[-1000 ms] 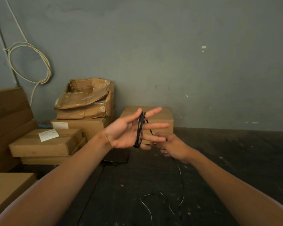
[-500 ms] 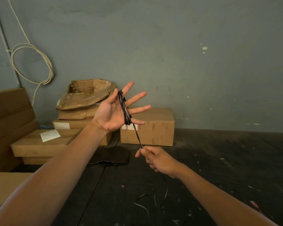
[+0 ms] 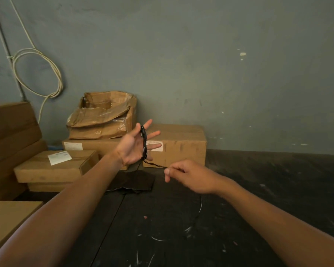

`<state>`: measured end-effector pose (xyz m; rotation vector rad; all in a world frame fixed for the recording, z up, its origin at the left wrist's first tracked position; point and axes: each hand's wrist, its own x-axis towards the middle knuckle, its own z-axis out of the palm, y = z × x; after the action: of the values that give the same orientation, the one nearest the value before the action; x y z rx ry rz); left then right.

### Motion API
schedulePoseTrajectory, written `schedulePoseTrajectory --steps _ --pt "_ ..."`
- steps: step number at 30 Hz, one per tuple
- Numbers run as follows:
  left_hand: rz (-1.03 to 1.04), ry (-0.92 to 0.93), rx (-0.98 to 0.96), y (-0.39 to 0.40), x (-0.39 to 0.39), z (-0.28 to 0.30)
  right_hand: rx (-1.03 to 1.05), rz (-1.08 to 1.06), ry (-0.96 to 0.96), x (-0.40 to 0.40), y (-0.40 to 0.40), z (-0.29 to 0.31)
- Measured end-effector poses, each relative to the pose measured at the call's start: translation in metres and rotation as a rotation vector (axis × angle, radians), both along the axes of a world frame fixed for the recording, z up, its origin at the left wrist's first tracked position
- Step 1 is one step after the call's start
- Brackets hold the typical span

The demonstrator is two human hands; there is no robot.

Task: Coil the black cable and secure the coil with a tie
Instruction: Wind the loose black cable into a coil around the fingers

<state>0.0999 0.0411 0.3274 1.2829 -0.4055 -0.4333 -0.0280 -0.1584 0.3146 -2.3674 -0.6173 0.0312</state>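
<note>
Left hand (image 3: 134, 147) raised, palm up and open, fingers spread apart; black cable (image 3: 143, 144) wound in several loops around the fingers, the coil standing across the hand just past the palm. One strand leaves the bottom of the coil and runs right to the right hand (image 3: 189, 177), held lower and nearer the camera. Right hand's thumb and forefinger pinched together on that strand, other fingers curled in. More of the cable trails down behind the right wrist onto the dark floor (image 3: 258, 189), partly lost against it. Behind the left hand sits a closed cardboard box (image 3: 181, 145) with a white label, against the grey wall (image 3: 201, 64). Left of it, a crushed open box (image 3: 104, 116) on stacked cartons. Pale cable loop (image 3: 37, 74) hangs on the wall at upper left.
</note>
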Motion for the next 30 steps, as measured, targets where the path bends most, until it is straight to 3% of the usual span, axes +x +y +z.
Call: schedulePoseTrajectory --steps 5,8,11,18,22,26,30 --pt "-0.128 -0.014 0.307 -0.014 -0.02 -0.013 -0.111 -0.06 -0.157 0.014 -0.017 0.033" --pt "-0.306 -0.007 0.49 -0.017 -0.035 -0.018 -0.126 -0.097 -0.203 0.022 -0.033 0.051" --pt "-0.568 0.01 0.55 -0.016 -0.036 -0.025 -0.124 -0.111 -0.189 0.033 -0.048 0.058" --pt "-0.992 0.115 0.319 -0.028 -0.063 -0.013 0.089 -0.087 -0.134 0.041 -0.06 0.049" --pt "-1.034 0.129 0.147 -0.032 -0.069 -0.006 0.353 -0.057 -0.107 0.039 -0.055 0.034" --pt "-1.079 0.089 0.054 -0.038 -0.073 0.0 0.485 -0.015 -0.083 0.038 -0.045 0.025" --pt "-1.023 0.009 -0.167 -0.04 -0.071 0.019 0.595 -0.082 -0.061 0.038 -0.036 0.002"
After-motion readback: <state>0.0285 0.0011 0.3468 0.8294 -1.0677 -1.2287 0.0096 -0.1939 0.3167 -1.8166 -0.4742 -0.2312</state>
